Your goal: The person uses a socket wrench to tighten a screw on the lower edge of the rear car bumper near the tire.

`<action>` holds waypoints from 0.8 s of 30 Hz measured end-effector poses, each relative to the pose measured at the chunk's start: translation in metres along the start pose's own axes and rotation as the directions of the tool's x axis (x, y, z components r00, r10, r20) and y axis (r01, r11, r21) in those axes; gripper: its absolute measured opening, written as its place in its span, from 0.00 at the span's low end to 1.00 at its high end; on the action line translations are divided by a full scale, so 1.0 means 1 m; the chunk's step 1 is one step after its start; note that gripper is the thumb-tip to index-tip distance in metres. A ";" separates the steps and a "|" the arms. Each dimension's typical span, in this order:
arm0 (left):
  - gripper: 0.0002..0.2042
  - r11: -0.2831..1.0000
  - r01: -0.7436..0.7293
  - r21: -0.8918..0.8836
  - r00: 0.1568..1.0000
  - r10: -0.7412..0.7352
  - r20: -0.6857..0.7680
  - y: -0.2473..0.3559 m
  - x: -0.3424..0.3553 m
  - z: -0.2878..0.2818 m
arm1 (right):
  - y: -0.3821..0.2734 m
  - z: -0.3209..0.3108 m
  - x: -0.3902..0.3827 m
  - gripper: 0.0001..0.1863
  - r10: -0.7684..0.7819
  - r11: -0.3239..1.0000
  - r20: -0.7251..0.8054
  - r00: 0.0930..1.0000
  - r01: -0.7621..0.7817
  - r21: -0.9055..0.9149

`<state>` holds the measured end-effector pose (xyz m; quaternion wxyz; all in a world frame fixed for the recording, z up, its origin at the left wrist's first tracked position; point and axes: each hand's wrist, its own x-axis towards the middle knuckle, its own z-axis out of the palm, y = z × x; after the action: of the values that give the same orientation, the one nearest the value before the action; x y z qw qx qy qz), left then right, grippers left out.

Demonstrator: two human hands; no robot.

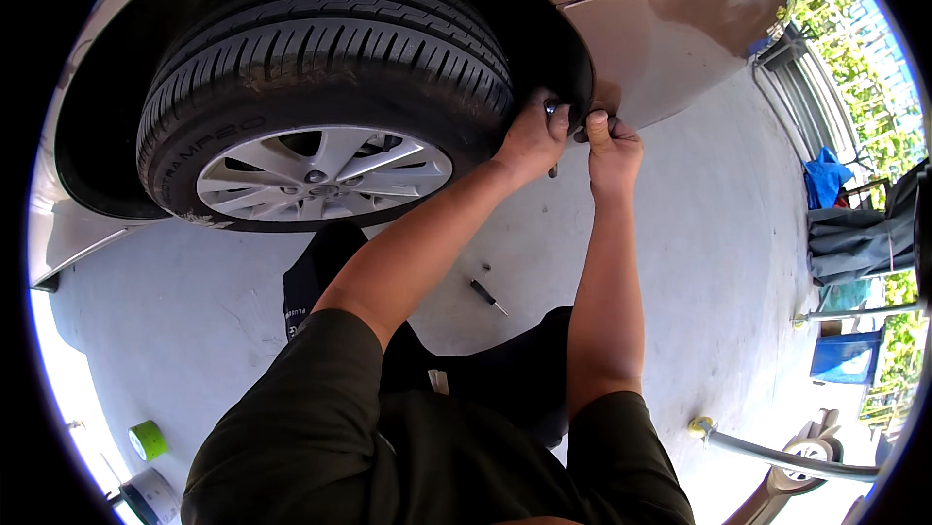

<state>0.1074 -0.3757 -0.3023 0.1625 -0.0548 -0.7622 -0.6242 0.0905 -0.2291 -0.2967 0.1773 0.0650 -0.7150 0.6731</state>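
Note:
At the rear end of the wheel arch, my left hand [529, 146] is closed around a slim hand tool [553, 171]. A shiny metal part shows by the thumb and a dark end pokes out below; its exact kind is hidden. Close beside it, my right hand [615, 158] is closed in a pinch at the lower corner of the brown car bumper [670, 59]. What lies between those fingers is hidden. The black tire [330, 64] with its silver alloy wheel [325, 175] stands just left of my hands, turned outward in the arch.
A small screwdriver [488, 298] with a dark handle lies on the grey floor [718, 234] between my knees, near a tiny dark piece [486, 267]. A green roll [148, 440] stands at lower left. On the right are a metal rail [791, 463] and a blue bin [847, 358].

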 end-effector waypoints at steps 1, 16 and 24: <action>0.20 0.993 -0.086 0.083 0.994 0.091 -0.055 0.002 -0.001 -0.001 | -0.001 0.000 0.000 0.28 -0.004 1.000 0.011 1.000 0.004 -0.003; 0.22 0.980 0.186 -0.075 0.978 -0.177 0.105 -0.005 0.001 0.003 | -0.003 -0.004 0.000 0.26 0.026 1.000 0.064 0.998 -0.026 -0.007; 0.23 -0.041 0.767 -0.640 0.613 -0.245 0.751 0.028 0.015 -0.028 | -0.002 -0.004 0.002 0.28 0.109 0.989 0.077 0.991 -0.116 0.096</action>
<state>0.1061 -0.3980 -0.2663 -0.3293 0.0241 -0.1765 -0.9273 0.0902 -0.2256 -0.2944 0.1099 0.0573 -0.6888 0.7143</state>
